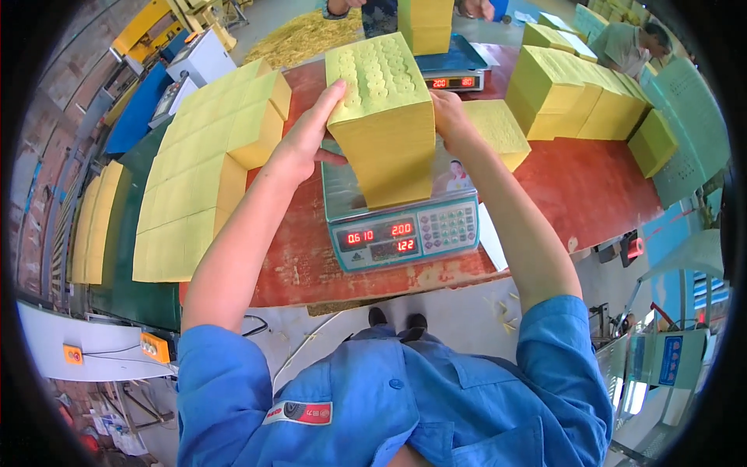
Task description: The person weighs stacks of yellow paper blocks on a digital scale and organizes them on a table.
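A tall stack of yellow paper (393, 152) with rows of punched marks on its top stands on the pan of a digital scale (428, 257) with a lit red display and a keypad. My left hand (307, 140) is closed against the stack's left side, thumb along the upper edge. Pressed to the right side is my right hand (451, 118), its fingers mostly hidden behind the paper. Between them the two hands grip the stack, its lower part leaning slightly toward me.
A lower yellow paper stack (498, 128) sits right of the scale on the red table (599, 187). Rows of stacks (194, 171) line the left, and more stacks (568, 93) the right. Across the table, another person's hand (476, 9) is near a second scale (455, 58).
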`<state>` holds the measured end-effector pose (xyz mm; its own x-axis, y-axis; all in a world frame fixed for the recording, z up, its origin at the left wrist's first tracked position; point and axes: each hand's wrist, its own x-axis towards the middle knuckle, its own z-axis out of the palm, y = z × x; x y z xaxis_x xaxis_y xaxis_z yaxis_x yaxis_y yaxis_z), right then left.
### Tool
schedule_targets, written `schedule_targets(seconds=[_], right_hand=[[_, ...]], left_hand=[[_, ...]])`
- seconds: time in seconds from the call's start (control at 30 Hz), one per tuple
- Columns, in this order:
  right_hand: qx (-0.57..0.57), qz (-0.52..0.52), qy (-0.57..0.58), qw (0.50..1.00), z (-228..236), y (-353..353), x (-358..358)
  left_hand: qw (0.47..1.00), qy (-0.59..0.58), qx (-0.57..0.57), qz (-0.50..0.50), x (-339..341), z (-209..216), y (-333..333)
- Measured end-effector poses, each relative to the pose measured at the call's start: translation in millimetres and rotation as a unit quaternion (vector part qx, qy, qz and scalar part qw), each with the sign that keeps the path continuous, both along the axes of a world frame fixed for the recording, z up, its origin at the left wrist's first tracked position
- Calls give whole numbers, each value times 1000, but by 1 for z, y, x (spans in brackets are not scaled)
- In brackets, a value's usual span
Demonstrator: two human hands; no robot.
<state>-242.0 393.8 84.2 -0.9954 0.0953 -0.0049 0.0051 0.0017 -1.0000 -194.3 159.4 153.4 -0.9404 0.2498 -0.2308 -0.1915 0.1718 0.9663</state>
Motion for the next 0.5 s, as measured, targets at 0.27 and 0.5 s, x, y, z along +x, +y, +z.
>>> schedule_targets(seconds=[0.27, 0.5], right_hand=[[-141, 14, 56, 988, -30, -12, 4], [-209, 98, 23, 973, -20, -26, 21]], left_hand=[[977, 77, 170, 104, -15, -87, -17], [944, 66, 292, 137, -9, -118, 32]])
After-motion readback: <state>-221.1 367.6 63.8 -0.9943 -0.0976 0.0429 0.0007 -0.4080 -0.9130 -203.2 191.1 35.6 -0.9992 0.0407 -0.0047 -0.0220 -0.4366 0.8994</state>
